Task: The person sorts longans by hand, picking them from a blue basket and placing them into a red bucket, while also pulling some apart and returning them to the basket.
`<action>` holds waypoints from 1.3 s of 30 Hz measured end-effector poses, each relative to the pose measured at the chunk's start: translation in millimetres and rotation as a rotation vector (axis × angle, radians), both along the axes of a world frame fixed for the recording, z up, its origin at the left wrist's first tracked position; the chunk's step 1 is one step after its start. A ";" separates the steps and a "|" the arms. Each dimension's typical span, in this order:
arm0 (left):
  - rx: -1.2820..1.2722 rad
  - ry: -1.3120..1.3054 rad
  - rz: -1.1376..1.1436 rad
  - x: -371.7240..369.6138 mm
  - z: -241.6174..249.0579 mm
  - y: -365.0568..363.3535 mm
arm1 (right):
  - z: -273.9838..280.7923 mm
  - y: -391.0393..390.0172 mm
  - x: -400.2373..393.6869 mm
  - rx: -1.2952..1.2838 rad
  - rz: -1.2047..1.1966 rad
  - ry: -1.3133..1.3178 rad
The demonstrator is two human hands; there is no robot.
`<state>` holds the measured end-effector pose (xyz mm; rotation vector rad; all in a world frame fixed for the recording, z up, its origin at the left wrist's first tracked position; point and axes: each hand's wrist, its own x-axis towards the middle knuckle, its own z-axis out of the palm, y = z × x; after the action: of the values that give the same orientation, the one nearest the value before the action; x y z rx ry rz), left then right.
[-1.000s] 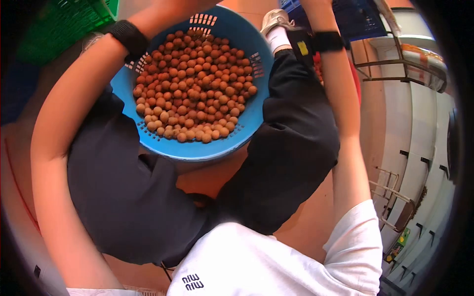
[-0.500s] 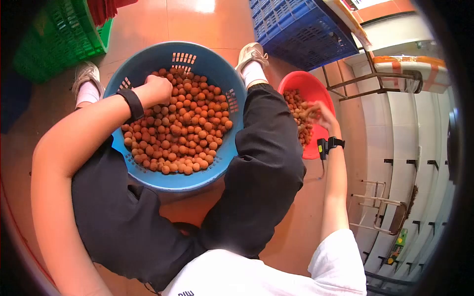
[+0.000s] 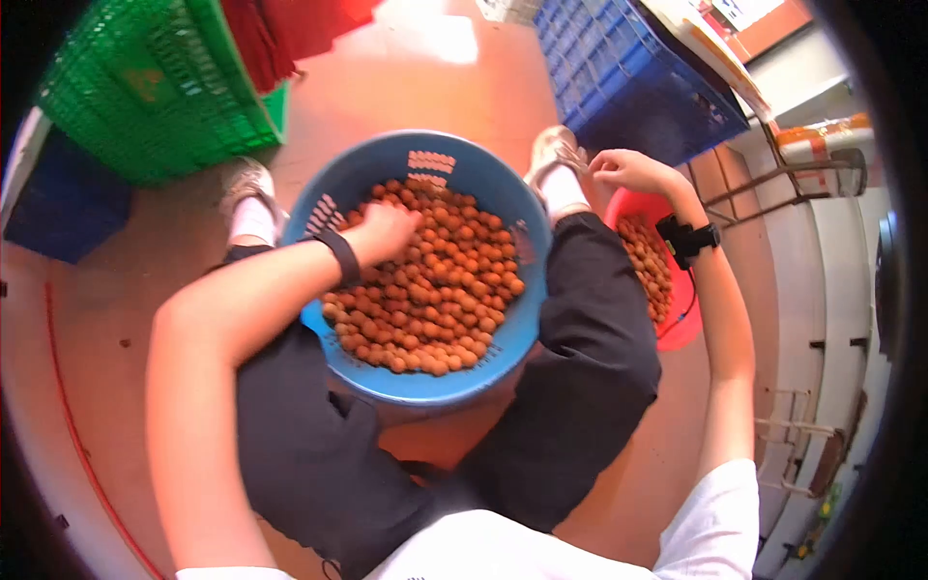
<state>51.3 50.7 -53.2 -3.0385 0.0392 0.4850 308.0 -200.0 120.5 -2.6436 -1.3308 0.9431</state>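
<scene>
Brown round fruits that look like longans [image 3: 440, 290] fill much of a blue plastic basket [image 3: 435, 389] between my legs. My left hand [image 3: 389, 230] is on the far left part of this heap, fingers curled in against the fruits; what they hold is hidden. Off to the right, my right hand [image 3: 633, 172] is raised above the far edge of a red basin [image 3: 686, 329], close to my shoe. Its fingers are bent together and point left, with nothing recognisable between them. More of the brown fruits [image 3: 648, 266] lie in the basin, partly hidden by my knee.
A green crate [image 3: 155, 97] with red cloth or bags [image 3: 300, 39] stands far left, beside a dark blue box [image 3: 68, 198]. A blue crate [image 3: 638, 87] is at the far right. A metal-framed rack [image 3: 788, 179] stands along the right side.
My right hand has come up out of the fruits in the red basin, towards its far edge. My left hand stays at the basket's heap. The whole view has shifted right and down.
</scene>
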 end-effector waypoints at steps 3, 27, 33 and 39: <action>-0.010 -0.088 -0.022 -5.6 -11.1 5.8 | -11.1 49.5 -6.8 -0.015 0.135 -0.062; -0.037 0.601 -0.104 35.6 40.8 -46.6 | -90.0 106.6 11.5 -0.335 0.405 0.334; -0.114 0.697 -0.185 19.4 28.5 -50.9 | -130.9 117.8 28.0 -0.440 0.391 -0.036; -0.131 0.599 -0.286 17.0 22.9 -53.1 | -239.8 109.7 27.4 -0.499 0.165 0.790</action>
<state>68.2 -2.4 -30.3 -2.8065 0.5397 1.3740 335.4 -90.3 -119.3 -1.9853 -1.1968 2.2657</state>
